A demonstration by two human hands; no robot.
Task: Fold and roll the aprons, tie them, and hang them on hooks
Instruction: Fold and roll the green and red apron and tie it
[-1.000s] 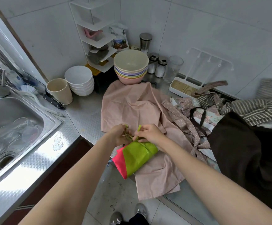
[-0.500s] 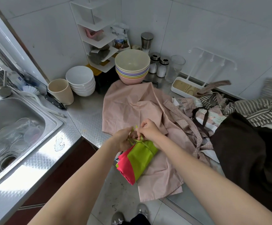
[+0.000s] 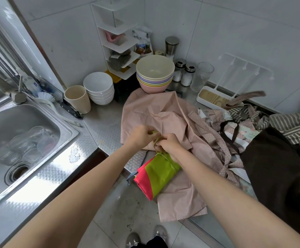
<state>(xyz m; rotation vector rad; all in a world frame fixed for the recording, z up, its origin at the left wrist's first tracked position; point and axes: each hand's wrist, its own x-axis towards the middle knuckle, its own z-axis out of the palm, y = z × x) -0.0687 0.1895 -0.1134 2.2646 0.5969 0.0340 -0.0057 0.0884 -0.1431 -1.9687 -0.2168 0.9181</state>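
A rolled green and pink apron (image 3: pixel 157 173) hangs over the counter's front edge, bound by a thin green strap (image 3: pixel 156 140). My left hand (image 3: pixel 140 135) and my right hand (image 3: pixel 169 144) meet just above the roll, each pinching a length of that strap. Under them a pale pink apron (image 3: pixel 156 115) lies spread on the steel counter. More aprons lie to the right: a dotted one (image 3: pixel 208 133), a striped one (image 3: pixel 292 122) and a dark brown one (image 3: pixel 274 167). A white hook rack (image 3: pixel 244 67) stands at the back wall.
A sink (image 3: pixel 11 140) with glasses in it fills the left. Stacked white bowls (image 3: pixel 99 88), a beige cup (image 3: pixel 77 99), coloured bowls (image 3: pixel 154 74), shakers and a glass crowd the back. A white corner shelf (image 3: pixel 117 40) stands in the corner. My shoes show on the floor below.
Both hands have risen a little above the roll, drawing the green strap up. The roll has tilted and hangs lower over the counter edge.
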